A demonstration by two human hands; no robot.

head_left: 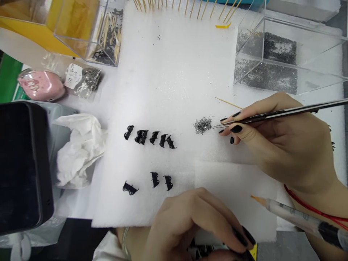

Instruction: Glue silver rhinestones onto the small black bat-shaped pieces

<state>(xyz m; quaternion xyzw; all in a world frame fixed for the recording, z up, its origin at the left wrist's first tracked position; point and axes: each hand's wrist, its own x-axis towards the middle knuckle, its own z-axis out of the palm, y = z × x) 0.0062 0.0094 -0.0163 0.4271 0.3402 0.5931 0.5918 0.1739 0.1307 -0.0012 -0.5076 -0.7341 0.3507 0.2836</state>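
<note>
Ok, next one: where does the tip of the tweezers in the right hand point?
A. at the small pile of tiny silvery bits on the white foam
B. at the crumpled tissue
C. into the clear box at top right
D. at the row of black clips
A: the right hand holds the tweezers with their tip at the edge of the silvery pile on the white foam.

Head view: worn on the person's head — looks forward and steeply down.
Nearness: close over the white foam pad, its near edge low in frame.
</note>
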